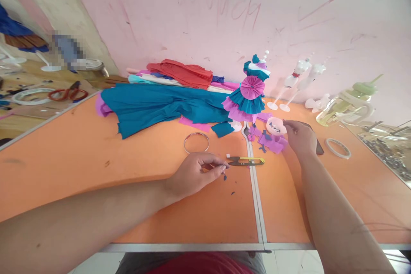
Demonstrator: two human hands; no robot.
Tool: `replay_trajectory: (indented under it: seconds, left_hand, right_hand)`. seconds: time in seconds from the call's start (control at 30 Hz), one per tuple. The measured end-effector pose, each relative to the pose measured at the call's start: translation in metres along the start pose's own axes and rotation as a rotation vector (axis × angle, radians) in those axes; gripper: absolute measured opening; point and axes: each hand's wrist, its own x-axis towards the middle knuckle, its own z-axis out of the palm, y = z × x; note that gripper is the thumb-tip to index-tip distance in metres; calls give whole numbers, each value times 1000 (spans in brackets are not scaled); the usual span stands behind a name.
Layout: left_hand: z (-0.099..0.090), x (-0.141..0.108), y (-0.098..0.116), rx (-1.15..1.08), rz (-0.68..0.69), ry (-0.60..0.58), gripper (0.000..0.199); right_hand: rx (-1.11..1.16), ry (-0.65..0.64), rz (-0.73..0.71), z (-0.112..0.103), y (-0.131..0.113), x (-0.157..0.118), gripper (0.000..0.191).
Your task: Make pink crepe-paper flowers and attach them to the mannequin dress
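My left hand (199, 172) is pinched above the orange table; what its fingertips hold, if anything, is too small to name. Its fingertips are by the tip of the yellow-handled thread snips (245, 161), and a dark scrap (225, 177) shows just below them. My right hand (300, 137) has its fingers closed at the right rim of a small pale pink bowl (275, 126) with dark bits inside. Under and around the bowl are purple crepe paper scraps (272, 143). Behind it, a small mannequin wears a teal and purple pleated paper dress (248, 94).
Teal crepe paper (160, 105) spreads across the back left, before a folded red sheet (180, 72). A bracelet ring (196, 142) lies near my left hand. At right are a tape roll (338, 148), a dark phone-like object (320, 147), a green-lidded jug (349, 100) and bare mannequins (297, 77).
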Motion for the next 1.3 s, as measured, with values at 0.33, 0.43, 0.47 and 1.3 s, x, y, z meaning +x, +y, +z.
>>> replay_trajectory:
  seconds: [0.33,0.43,0.47,1.3]
  left_hand:
    - [1,2,-8,12,67,60,22]
    - [0,2,-8,72,153,72,22]
    - [-1,1,-7,100,192,78,21]
    - [1,-3,-2,258,299,146,15]
  right_hand:
    - [319,-350,-347,-26,-83,-50,21]
    - [493,-349,-456,-26,-112,-78,16]
    - [535,-318,-475,-26,-121,-87,15]
    - [694,-364,-381,-24,-148,-124,10]
